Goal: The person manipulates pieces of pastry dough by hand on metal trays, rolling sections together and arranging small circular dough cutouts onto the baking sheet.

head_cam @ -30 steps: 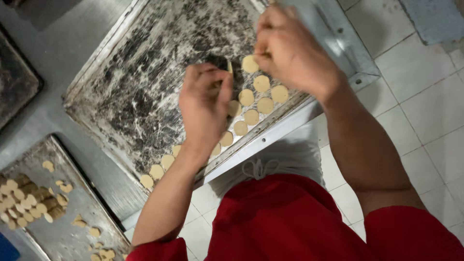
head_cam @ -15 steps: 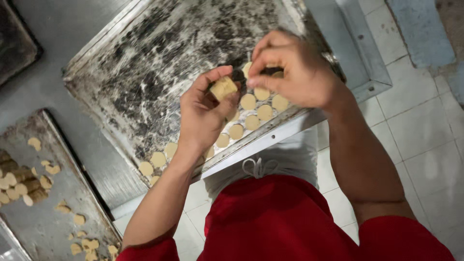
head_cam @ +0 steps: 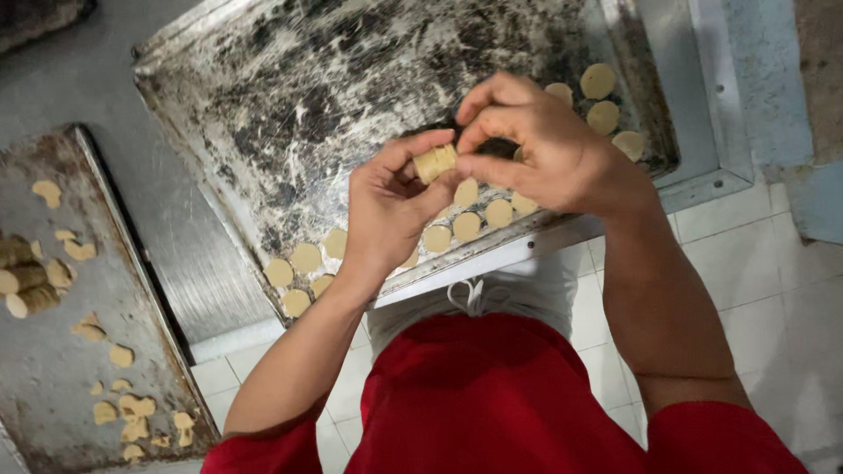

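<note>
Two hands meet over a worn, dark-streaked baking tray [head_cam: 290, 105] that lies on a grey metal table [head_cam: 105, 79]. The left hand [head_cam: 386, 206] is closed around a short stack of dough discs [head_cam: 435, 162], thumb and fingertips pinching its ends. The right hand [head_cam: 549, 149] is narrowed to a pinch at the stack's upper end, its fingertips at the topmost disc, so both hands hold the stack above the tray's near edge.

Below them, single round dough discs [head_cam: 467, 226] lie flat in rows along that edge, close together, most not quite touching; more sit at the far right corner [head_cam: 599, 81]. To the left, a second tray [head_cam: 53, 369] carries rolled stacks [head_cam: 26, 281] and broken dough scraps [head_cam: 132, 408].

To do this well, I judge the right fingertips should slide one disc off sideways rather than pull it, keeping it round. A light grip from the left hand should keep the soft stack from squashing. Each disc would best go down flat, just beside its neighbour, with a small gap.
</note>
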